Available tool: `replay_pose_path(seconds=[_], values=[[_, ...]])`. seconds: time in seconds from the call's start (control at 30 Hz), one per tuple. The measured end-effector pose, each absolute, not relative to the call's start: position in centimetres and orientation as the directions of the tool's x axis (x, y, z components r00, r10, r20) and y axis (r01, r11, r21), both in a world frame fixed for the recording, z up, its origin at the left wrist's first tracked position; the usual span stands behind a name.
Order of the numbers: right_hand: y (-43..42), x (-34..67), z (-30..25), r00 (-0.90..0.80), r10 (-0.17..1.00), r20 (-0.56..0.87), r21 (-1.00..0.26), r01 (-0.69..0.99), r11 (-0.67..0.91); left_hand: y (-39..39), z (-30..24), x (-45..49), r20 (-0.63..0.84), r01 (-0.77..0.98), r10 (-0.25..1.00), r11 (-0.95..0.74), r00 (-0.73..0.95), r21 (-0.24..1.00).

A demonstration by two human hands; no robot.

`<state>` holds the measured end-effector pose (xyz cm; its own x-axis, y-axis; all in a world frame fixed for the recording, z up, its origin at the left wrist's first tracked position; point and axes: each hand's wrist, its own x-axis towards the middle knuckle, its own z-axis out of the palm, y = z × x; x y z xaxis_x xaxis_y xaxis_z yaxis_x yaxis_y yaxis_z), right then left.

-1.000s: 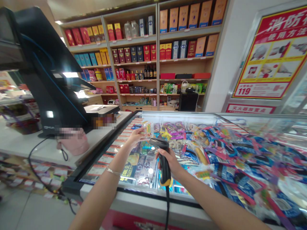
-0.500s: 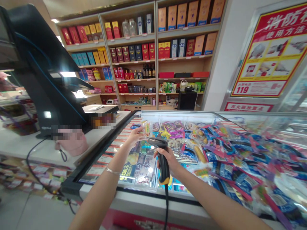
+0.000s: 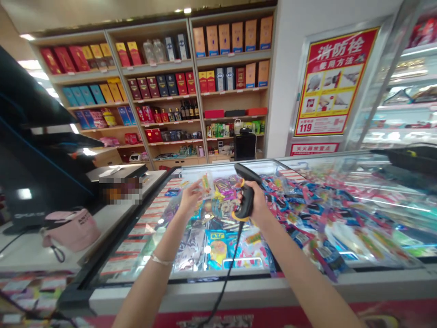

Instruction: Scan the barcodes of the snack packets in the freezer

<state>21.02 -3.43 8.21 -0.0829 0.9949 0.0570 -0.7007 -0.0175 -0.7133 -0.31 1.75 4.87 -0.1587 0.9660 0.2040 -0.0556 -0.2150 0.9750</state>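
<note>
My left hand (image 3: pixel 190 198) pinches a small clear packet with yellow and red print (image 3: pixel 206 182) above the glass lid of a chest freezer (image 3: pixel 218 282). My right hand (image 3: pixel 255 203) grips a black barcode scanner with a yellow band (image 3: pixel 246 191); its head points up and to the right, away from the packet. The scanner's black cable (image 3: pixel 225 278) hangs down over the freezer's front edge. A thin bracelet sits on my left wrist. Under the glass lie several bright ice-cream wrappers.
A dark till screen (image 3: pixel 30 150) and a pink pouch (image 3: pixel 73 228) stand on the counter at left. Wooden shelves of boxed goods and bottles (image 3: pixel 164 86) fill the back wall. A red fire-hydrant poster (image 3: pixel 332 82) hangs at right beside a chilled display case (image 3: pixel 399 105).
The view swung right. My right hand lifted the scanner and turned its head from facing the packet to pointing up and right. The left hand kept hold of the packet.
</note>
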Motion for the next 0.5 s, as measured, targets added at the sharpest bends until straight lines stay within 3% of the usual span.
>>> replay_pose_path(seconds=[0.13, 0.23, 0.37, 0.43, 0.5], values=[[-5.6, 28.7, 8.5, 0.041, 0.994, 0.100, -0.793, -0.601, 0.105, 1.4, 4.0, 7.9, 0.261, -0.025, 0.965, -0.261, 0.009, 0.965], [-8.0, 34.1, 6.7, 0.177, 0.981, 0.076, -0.826, -0.541, 0.162, 0.9, 2.0, 12.7, 0.372, 0.201, 0.926, -0.376, 0.059, 0.905], [-11.3, 38.9, 3.7, 0.301, 0.953, -0.046, -0.830, -0.541, 0.131, -0.5, -0.3, 14.9, 0.628, 0.582, 0.744, -0.620, 0.226, 0.525], [-12.3, 40.0, 2.5, 0.376, 0.926, -0.036, -0.815, -0.547, 0.190, -1.0, -0.9, 14.7, 0.606, 0.650, 0.699, -0.667, 0.379, 0.364], [-12.6, 40.3, 1.6, 0.416, 0.909, -0.007, -0.794, -0.556, 0.248, -1.3, -1.3, 14.3, 0.560, 0.679, 0.696, -0.673, 0.448, 0.293]])
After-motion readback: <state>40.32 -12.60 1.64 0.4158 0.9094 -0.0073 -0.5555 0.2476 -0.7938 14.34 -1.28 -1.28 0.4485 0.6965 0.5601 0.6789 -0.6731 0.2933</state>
